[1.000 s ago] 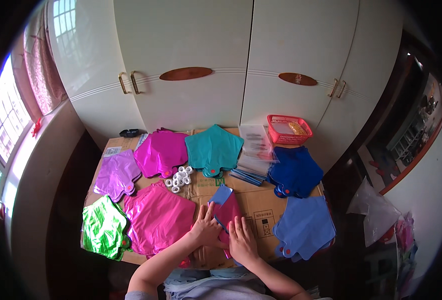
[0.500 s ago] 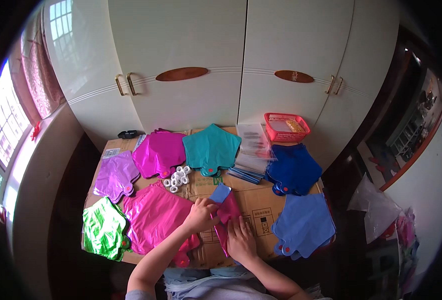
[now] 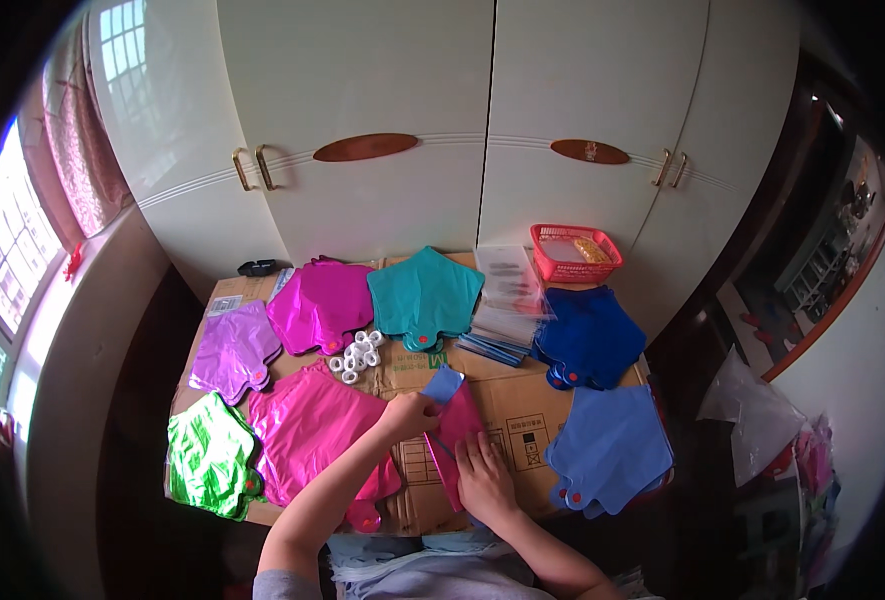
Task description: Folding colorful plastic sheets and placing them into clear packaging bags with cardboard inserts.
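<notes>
We pinched the thin, slippery pink foil balloon (image 3: 454, 432) at its 12 o'clock edge with our left hand (image 3: 409, 414), our right hand (image 3: 482, 478) pressed flat on it.

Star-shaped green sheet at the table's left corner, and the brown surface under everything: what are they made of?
The crinkled green star-shaped sheet looks like metallised foil film: mirror-bright glints and sharp creases across it. Probably a flat foil balloon, though that is a guess. The brown flattened surface looks like matte corrugated cardboard: dull tan, printed box symbols, a visible flap seam.
</notes>
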Available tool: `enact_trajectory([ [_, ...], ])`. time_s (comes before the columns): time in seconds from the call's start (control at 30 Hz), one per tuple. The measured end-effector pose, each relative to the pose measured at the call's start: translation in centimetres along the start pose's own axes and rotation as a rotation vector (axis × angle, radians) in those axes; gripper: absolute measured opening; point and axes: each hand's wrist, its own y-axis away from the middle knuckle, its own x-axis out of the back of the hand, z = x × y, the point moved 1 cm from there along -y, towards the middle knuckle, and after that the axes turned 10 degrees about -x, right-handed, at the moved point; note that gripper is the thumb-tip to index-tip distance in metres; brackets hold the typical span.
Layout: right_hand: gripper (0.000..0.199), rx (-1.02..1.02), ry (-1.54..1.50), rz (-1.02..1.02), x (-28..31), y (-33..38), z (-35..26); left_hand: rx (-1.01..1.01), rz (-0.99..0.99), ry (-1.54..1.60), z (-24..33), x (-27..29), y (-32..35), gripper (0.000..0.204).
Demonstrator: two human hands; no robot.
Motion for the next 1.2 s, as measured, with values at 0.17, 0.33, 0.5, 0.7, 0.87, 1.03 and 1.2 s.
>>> enact_trajectory([
  [0.17,0.047,0.041,-0.023,0.032,0.0,0.2,0.1,-0.02,0.003,-0.03,-0.3,-0.5,-0.2,0.029],
  [0.33,0.044,0.05,-0.058,0.044,-0.3,0.3,0.1,-0.039,0.064,0.085,0.2,0.1,0.2,0.027],
  [0.5,0.044,0.027,-0.085,0.035,-0.5,0.4,0.4,-0.145,0.139,-0.086,1.6,1.8,3.3,0.025],
  [0.7,0.04,0.013,-0.099,0.03,-0.8,0.6,0.4,-0.49,0.163,-0.449,2.3,-0.4,7.1,0.035],
  [0.87,0.037,0.035,-0.079,0.051,-0.3,0.5,0.4,-0.48,0.15,-0.41,2.6,-0.6,6.4,0.042],
  [1.03,0.039,0.026,-0.081,0.062,0.0,0.3,0.1,-0.469,0.091,-0.533,2.8,-0.3,5.8,0.062],
  [1.2,0.044,0.018,-0.103,0.034,0.2,0.3,0.1,-0.446,0.021,-0.583,3.8,0.1,5.1,0.089],
])
